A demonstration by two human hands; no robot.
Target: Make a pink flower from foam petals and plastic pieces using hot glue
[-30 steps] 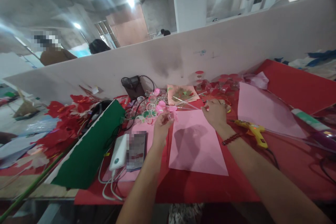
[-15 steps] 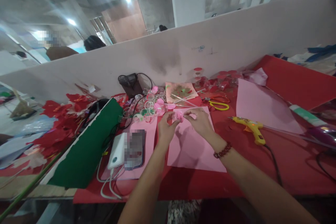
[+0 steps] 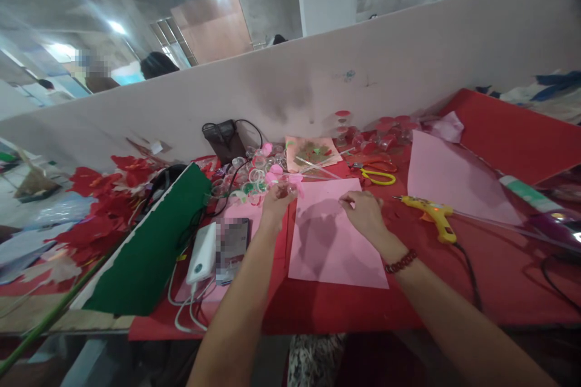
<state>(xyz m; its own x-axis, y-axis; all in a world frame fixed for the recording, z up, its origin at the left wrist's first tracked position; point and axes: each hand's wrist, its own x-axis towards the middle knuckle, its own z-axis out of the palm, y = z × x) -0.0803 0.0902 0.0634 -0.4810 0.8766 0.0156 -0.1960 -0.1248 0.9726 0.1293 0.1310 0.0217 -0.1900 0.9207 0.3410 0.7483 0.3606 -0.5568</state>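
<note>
My left hand (image 3: 275,204) is closed at the near edge of a pile of small clear plastic cups (image 3: 256,176). A small clear plastic cup (image 3: 291,190) sits between its thumb and fingers, partly covered by them. Pink cut-outs (image 3: 278,174) lie right behind that hand. Over the right side of a pink sheet (image 3: 322,248), my right hand (image 3: 365,214) is curled with thumb and fingertips together. Anything in that pinch is too small to make out. The hands are apart, and the sheet lies flat between them.
A yellow glue gun (image 3: 431,214) lies at right, its cord trailing forward. Yellow-handled scissors (image 3: 379,177) and a stained paper (image 3: 308,148) lie behind the sheet. At left are a phone (image 3: 233,251), a white power bank (image 3: 203,254) and a green board (image 3: 149,254). A white partition (image 3: 181,103) stands behind.
My hands have separated. The left moved left toward the cups with the small cup, and the right shifted right, off the piece both were holding. The view tilted slightly.
</note>
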